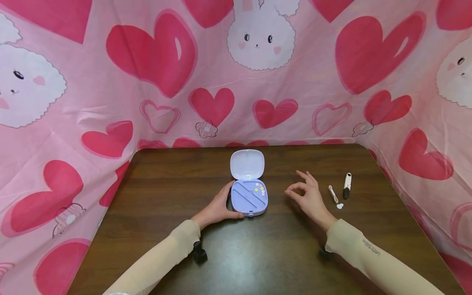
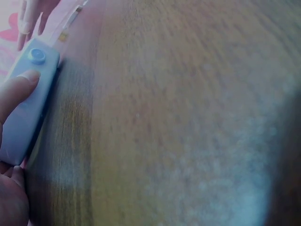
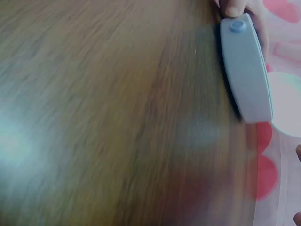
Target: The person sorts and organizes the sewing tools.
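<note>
Gripping the box (image 1: 249,195): left hand (image 1: 217,208).
Right of it, the right hand (image 1: 309,199): thumb near forefinger, any pinch unclear.

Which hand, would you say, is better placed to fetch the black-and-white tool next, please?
Probably the right hand: it is nearer the tool, while the left hand holds the open case.

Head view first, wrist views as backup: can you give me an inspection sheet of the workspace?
Surface: brown wood-grain table, glare near the front.
Job's things: lilac case, lid raised; small coloured pieces in its far right part.
Clutter: on the right, white-and-black tool, narrow pale item, white bits.
Grippers: left hand grips the case; right hand apart from it, anything pinched unclear.
Cables: nothing seen.
Surroundings: pink cloth with hearts and rabbits.
</note>
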A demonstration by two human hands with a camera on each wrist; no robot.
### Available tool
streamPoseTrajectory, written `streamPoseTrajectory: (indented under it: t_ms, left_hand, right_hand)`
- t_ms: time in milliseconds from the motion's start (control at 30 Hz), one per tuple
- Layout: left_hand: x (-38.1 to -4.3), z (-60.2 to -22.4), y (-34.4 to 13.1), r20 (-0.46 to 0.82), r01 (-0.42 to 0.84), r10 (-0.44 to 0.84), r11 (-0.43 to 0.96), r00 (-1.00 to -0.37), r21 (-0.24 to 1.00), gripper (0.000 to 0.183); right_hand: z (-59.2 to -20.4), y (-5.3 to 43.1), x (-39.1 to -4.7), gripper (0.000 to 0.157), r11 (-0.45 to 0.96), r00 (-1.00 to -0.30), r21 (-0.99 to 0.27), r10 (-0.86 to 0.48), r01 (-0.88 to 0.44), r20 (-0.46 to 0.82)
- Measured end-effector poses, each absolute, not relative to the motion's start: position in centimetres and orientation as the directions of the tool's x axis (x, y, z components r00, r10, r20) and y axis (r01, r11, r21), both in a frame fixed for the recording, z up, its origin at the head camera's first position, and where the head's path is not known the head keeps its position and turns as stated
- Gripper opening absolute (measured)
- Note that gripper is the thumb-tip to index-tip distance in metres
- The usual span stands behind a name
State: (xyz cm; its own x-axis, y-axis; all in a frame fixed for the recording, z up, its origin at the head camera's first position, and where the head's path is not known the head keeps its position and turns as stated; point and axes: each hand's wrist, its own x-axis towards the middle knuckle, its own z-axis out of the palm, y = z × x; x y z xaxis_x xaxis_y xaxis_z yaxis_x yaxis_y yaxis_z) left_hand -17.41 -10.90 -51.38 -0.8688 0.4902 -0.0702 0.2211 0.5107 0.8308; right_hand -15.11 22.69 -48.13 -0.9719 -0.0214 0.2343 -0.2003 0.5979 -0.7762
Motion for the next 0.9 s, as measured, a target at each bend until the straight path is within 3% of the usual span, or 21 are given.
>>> streamPoseTrajectory:
  t_ms: [333,633,900]
  left_hand:
    - [-17.2,-51.6,-10.9,-0.075,0.211,0.482,0.512,-0.873,0.832,0.12]
    - [-17.2,-51.4,-10.8,-0.069,0.214,0.484,0.505,-0.873,0.836,0.12]
    - [-17.3,-51.4,-10.8,-0.075,0.213,0.486,0.511,-0.871,0.832,0.12]
  right_hand:
    - [-48.5,20.1,-15.8,0.012,0.534,-0.995,-0.84,-0.04,-0.096,0.088]
    - [-49.4,18.0,-16.5,0.02,0.391,-0.996,-0.919,-0.061,0.043,-0.072]
    - [-49.5,17.8,-16.5,0.019,0.422,-0.998,-0.907,-0.057,-0.004,-0.022]
